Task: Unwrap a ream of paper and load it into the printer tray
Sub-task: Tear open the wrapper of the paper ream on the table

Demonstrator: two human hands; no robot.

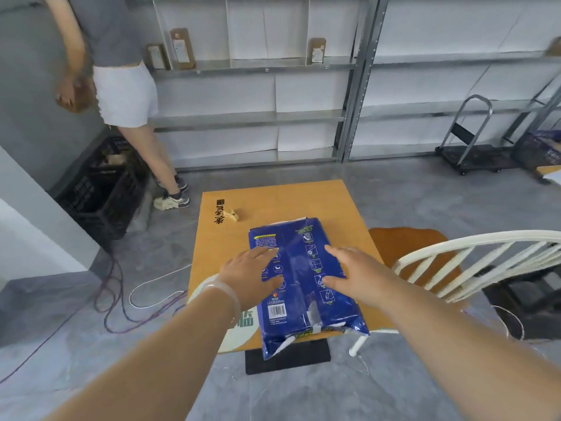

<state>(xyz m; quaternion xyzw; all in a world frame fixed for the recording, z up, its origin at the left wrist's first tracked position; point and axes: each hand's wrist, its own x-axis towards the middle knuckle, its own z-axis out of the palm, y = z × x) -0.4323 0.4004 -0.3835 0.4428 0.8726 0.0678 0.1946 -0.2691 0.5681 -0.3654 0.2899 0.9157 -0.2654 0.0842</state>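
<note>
A ream of paper in a blue printed wrapper (299, 268) lies lengthwise on a small wooden table (343, 208), its near end hanging past the table's front edge. The wrapper's near end looks loose and crumpled. My left hand (249, 275) rests flat on the ream's left side, fingers spread. Flat on the right side lies my right hand (352, 275), fingers spread too. Neither hand grips anything. No printer or tray is in view.
A small clip-like object (232, 214) lies at the table's far left. A white chair (473, 262) with an orange seat stands right of the table. Another person (121, 95) stands far left by black crates (100, 192). Cables (121, 299) trail on the floor. Shelving and a trolley (473, 156) stand behind.
</note>
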